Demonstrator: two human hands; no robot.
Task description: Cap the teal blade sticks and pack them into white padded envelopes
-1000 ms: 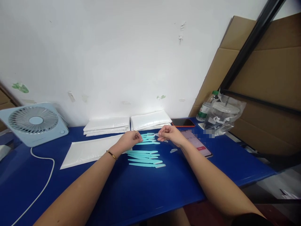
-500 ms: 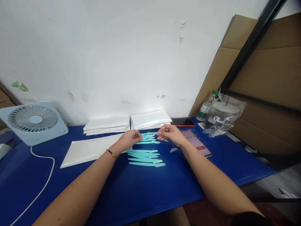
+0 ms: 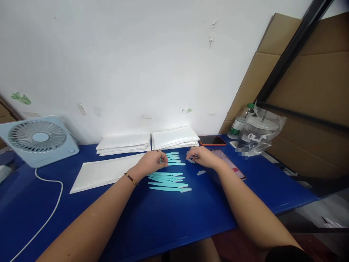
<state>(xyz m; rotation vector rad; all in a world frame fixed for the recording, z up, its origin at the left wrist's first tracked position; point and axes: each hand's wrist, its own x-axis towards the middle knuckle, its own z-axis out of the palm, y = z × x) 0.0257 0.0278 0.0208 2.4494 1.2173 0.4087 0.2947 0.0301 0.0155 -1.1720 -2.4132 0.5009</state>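
Observation:
Two groups of teal eyebrow razors lie on the blue table: a near group [image 3: 169, 184] in front and a far group [image 3: 176, 159] behind it. My left hand [image 3: 154, 161] is closed at the handle end of the far group, thumb and finger pinched on a teal handle; the fingers partly hide it. To the right of the blades, my right hand [image 3: 203, 157] has its fingers bent together on a small clear blade cap [image 3: 190, 159], partly hidden under the fingertips. Another clear blade cap [image 3: 201, 172] lies on the table just below that hand.
A white padded envelope [image 3: 102, 173] lies flat at left. Two envelope stacks [image 3: 124, 142] stand against the wall. One phone [image 3: 212, 141] is at the back, another [image 3: 231, 165] beside my right wrist. A fan [image 3: 40, 137] with its cable is far left; a bottle [image 3: 240, 123] and bagged cup [image 3: 259, 131] are right.
My right hand has drawn slightly right, away from the far razors, and down over the clear cap. My left hand has shifted a little right along the handles.

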